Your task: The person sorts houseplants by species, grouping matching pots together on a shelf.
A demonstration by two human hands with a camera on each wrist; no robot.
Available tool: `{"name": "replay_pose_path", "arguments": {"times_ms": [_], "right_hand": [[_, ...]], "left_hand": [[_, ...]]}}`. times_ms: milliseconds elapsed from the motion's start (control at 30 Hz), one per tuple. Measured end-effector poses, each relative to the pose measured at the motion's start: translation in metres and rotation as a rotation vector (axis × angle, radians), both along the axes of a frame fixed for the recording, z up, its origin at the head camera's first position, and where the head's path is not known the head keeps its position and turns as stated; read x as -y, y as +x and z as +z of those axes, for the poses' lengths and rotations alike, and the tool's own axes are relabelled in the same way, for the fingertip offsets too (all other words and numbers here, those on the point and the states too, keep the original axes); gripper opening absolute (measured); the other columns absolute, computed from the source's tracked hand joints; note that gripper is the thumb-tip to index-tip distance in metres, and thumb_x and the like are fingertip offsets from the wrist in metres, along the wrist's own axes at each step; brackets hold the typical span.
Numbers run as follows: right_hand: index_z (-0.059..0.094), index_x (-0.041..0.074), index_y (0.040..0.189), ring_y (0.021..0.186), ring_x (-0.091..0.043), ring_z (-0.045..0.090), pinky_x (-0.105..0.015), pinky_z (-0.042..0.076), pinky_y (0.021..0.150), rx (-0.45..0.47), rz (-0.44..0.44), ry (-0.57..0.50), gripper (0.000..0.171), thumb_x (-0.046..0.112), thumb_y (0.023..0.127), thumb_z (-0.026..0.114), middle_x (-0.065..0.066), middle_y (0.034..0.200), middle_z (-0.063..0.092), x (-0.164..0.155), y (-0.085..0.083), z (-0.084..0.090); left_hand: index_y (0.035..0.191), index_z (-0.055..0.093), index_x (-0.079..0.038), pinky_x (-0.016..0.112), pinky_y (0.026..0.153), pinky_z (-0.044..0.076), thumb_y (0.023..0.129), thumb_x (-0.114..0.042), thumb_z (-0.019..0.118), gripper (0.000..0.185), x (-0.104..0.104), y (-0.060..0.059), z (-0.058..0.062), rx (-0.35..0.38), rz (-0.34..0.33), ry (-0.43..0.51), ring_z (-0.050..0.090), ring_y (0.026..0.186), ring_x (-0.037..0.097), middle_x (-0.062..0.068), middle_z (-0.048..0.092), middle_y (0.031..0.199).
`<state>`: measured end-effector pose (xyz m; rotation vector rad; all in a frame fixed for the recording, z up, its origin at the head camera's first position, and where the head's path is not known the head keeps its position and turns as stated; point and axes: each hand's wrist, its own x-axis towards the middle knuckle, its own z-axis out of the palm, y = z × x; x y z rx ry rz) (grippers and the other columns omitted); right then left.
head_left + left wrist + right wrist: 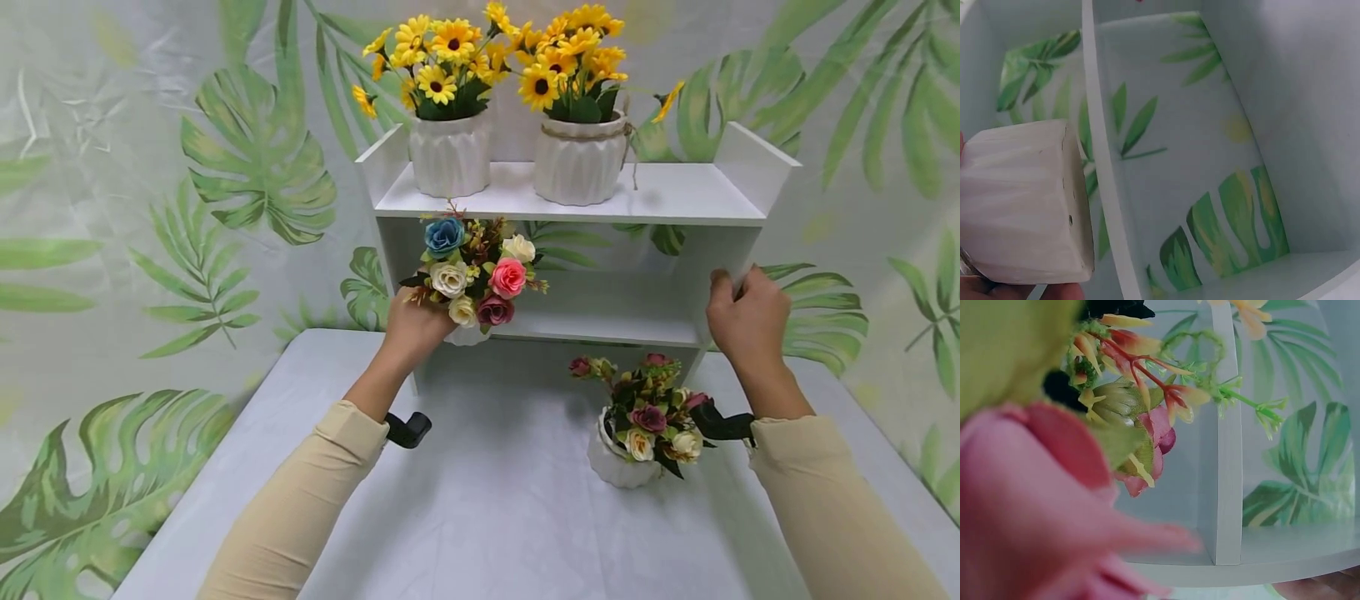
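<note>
Your left hand (412, 327) holds a mixed rose bouquet (474, 273) in a small white ribbed pot (1022, 200), lifted at the left mouth of the lower shelf opening. The blooms are blue, cream, pink and dark maroon, with small leaves and reddish sprigs between them. From the head view your fingers are hidden behind the pot; the left wrist view shows the pot's faceted side and pale base with small dark holes, tipped sideways, and fingertips (1054, 291) curled under its lower edge. It also shows the shelf's side panel just beside the pot.

Your right hand (750, 317) grips the right side panel of the white shelf unit (675, 200), fingers curled round its front edge. Below that hand a second rose pot (637, 433) stands on the grey table (487, 517). The right wrist view catches its pink petals blurred and very close. Two sunflower pots (517, 108) stand on the top shelf.
</note>
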<state>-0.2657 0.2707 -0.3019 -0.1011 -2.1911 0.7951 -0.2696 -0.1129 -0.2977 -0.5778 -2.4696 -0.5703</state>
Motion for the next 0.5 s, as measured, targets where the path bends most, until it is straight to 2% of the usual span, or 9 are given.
{"name": "replay_pose_path", "arguments": {"times_ms": [33, 100, 200, 267, 367, 433, 467, 500], "right_hand": [[0.063, -0.012, 0.092, 0.063, -0.038, 0.06, -0.015, 0.027, 0.042, 0.0, 0.004, -0.004, 0.039, 0.022, 0.1, 0.046, -0.035, 0.079, 0.063, 0.0, 0.001, 0.0], [0.063, -0.014, 0.094, 0.068, -0.046, 0.061, -0.014, 0.026, 0.042, 0.001, 0.009, -0.012, 0.04, 0.021, 0.101, 0.046, -0.036, 0.082, 0.063, 0.0, 0.002, 0.0], [0.063, -0.015, 0.096, 0.072, -0.049, 0.063, -0.013, 0.025, 0.042, 0.003, 0.014, -0.018, 0.041, 0.022, 0.101, 0.045, -0.038, 0.085, 0.063, 0.0, 0.003, 0.0], [0.063, -0.014, 0.094, 0.06, -0.041, 0.061, -0.014, 0.026, 0.042, -0.003, 0.01, -0.013, 0.04, 0.022, 0.101, 0.046, -0.037, 0.083, 0.063, 0.0, 0.004, 0.0], [0.063, -0.012, 0.089, 0.05, -0.016, 0.049, -0.016, 0.027, 0.042, -0.009, 0.002, -0.002, 0.039, 0.022, 0.101, 0.047, -0.035, 0.079, 0.063, 0.002, 0.003, 0.002], [0.063, -0.011, 0.086, 0.052, -0.001, 0.039, -0.018, 0.027, 0.042, -0.011, -0.005, 0.004, 0.039, 0.022, 0.1, 0.047, -0.033, 0.076, 0.063, 0.003, 0.003, 0.003], [0.063, -0.011, 0.086, 0.053, 0.001, 0.038, -0.018, 0.028, 0.042, -0.01, -0.003, 0.003, 0.039, 0.022, 0.1, 0.047, -0.033, 0.076, 0.064, 0.003, 0.003, 0.003], [0.063, -0.01, 0.086, 0.053, 0.002, 0.037, -0.019, 0.028, 0.042, -0.009, -0.002, 0.003, 0.039, 0.022, 0.1, 0.047, -0.033, 0.076, 0.063, 0.004, 0.002, 0.003]], "left_hand": [[0.133, 0.058, -0.002, 0.042, 0.095, 0.055, 0.089, -0.023, 0.071, 0.05, -0.002, -0.003, 0.002, 0.072, 0.01, 0.035, 0.065, 0.117, 0.024, 0.011, 0.065, 0.132], [0.138, 0.054, -0.005, 0.043, 0.099, 0.053, 0.09, -0.027, 0.069, 0.055, -0.005, -0.011, 0.005, 0.217, 0.031, 0.169, 0.062, 0.122, 0.024, 0.01, 0.062, 0.137], [0.142, 0.052, -0.009, 0.044, 0.1, 0.052, 0.091, -0.031, 0.067, 0.057, -0.008, -0.021, 0.006, 0.348, 0.051, 0.253, 0.061, 0.123, 0.023, 0.009, 0.062, 0.137], [0.14, 0.056, -0.01, 0.046, 0.099, 0.052, 0.091, -0.034, 0.066, 0.055, -0.009, -0.026, 0.006, 0.395, 0.072, 0.313, 0.063, 0.118, 0.025, 0.009, 0.065, 0.133], [0.129, 0.065, -0.009, 0.05, 0.097, 0.051, 0.089, -0.038, 0.067, 0.05, -0.01, -0.034, 0.006, 0.433, 0.123, 0.4, 0.066, 0.112, 0.031, 0.012, 0.071, 0.122], [0.126, 0.067, -0.009, 0.053, 0.099, 0.05, 0.087, -0.041, 0.068, 0.05, -0.009, -0.039, 0.006, 0.437, 0.159, 0.441, 0.065, 0.114, 0.036, 0.014, 0.071, 0.121], [0.13, 0.065, -0.009, 0.054, 0.102, 0.048, 0.088, -0.042, 0.067, 0.053, -0.008, -0.042, 0.006, 0.447, 0.17, 0.437, 0.062, 0.119, 0.037, 0.015, 0.069, 0.126], [0.135, 0.061, -0.01, 0.054, 0.107, 0.045, 0.09, -0.043, 0.064, 0.056, -0.007, -0.045, 0.006, 0.485, 0.146, 0.482, 0.058, 0.125, 0.038, 0.015, 0.065, 0.132]]}}
